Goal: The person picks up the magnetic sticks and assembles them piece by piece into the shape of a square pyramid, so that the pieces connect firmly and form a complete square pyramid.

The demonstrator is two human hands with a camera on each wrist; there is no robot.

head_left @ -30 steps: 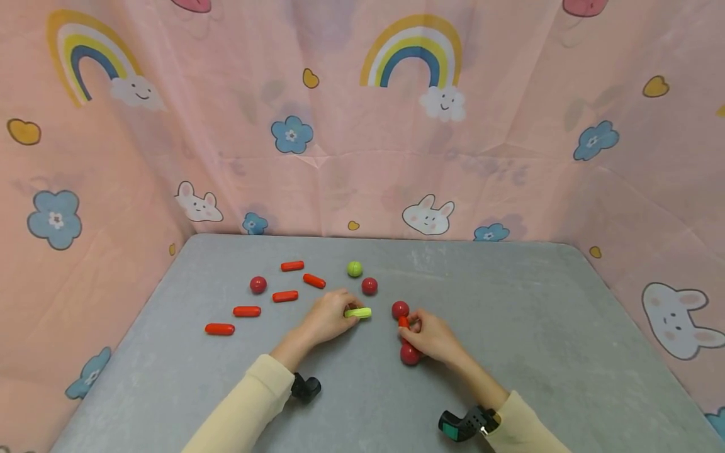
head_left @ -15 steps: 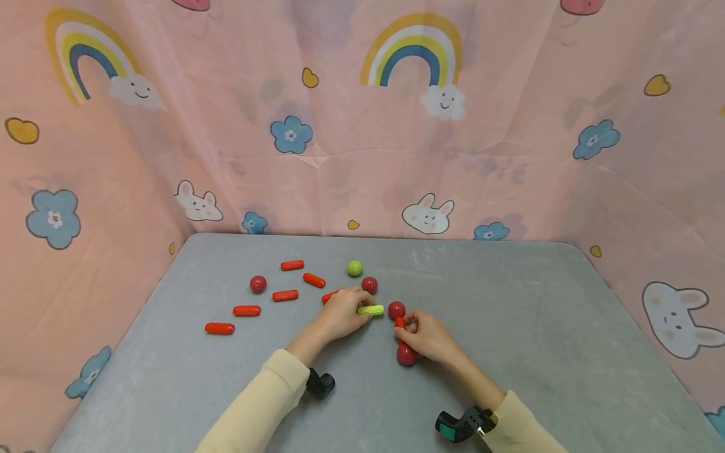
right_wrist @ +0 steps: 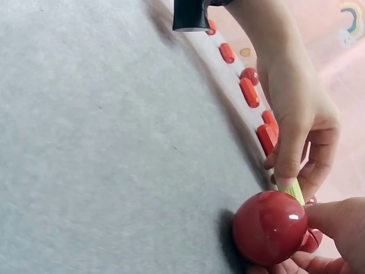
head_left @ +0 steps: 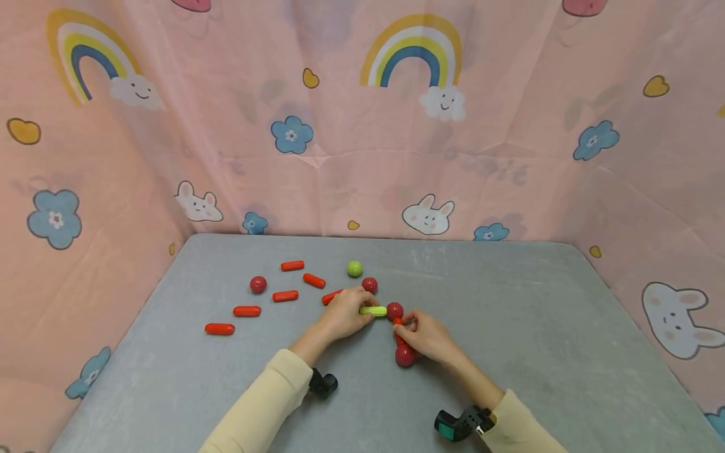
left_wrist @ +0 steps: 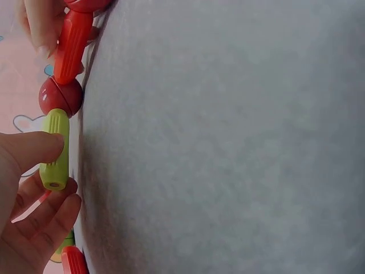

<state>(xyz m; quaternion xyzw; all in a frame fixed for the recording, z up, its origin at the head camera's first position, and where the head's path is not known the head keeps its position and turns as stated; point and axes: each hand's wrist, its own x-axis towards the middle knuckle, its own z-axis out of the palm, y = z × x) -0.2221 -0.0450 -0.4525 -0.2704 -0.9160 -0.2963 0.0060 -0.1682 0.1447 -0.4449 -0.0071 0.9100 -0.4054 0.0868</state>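
My left hand (head_left: 343, 314) pinches a yellow-green ribbed rod (left_wrist: 55, 149) between thumb and fingers. The rod's far end meets a dark red ball (left_wrist: 61, 96), seen close in the left wrist view. My right hand (head_left: 428, 336) grips a red rod (left_wrist: 73, 45) that joins this ball to a second dark red ball (head_left: 404, 356) nearer the front. That second ball looms large in the right wrist view, partly covering the right fingers. The two rods run out from the shared ball at an angle.
Left on the grey table (head_left: 170, 390) lie several loose red rods (head_left: 219, 329) and a dark red ball (head_left: 258, 284). Behind my left hand are a green ball (head_left: 354, 268), another dark red ball (head_left: 369, 285) and a partly hidden red rod (head_left: 331, 297). A pink printed cloth (head_left: 340, 182) rises behind.
My left hand has moved right with the yellow-green rod until its end meets the upper red ball. My right hand and its piece have shifted slightly left. A red rod behind the left hand is uncovered.
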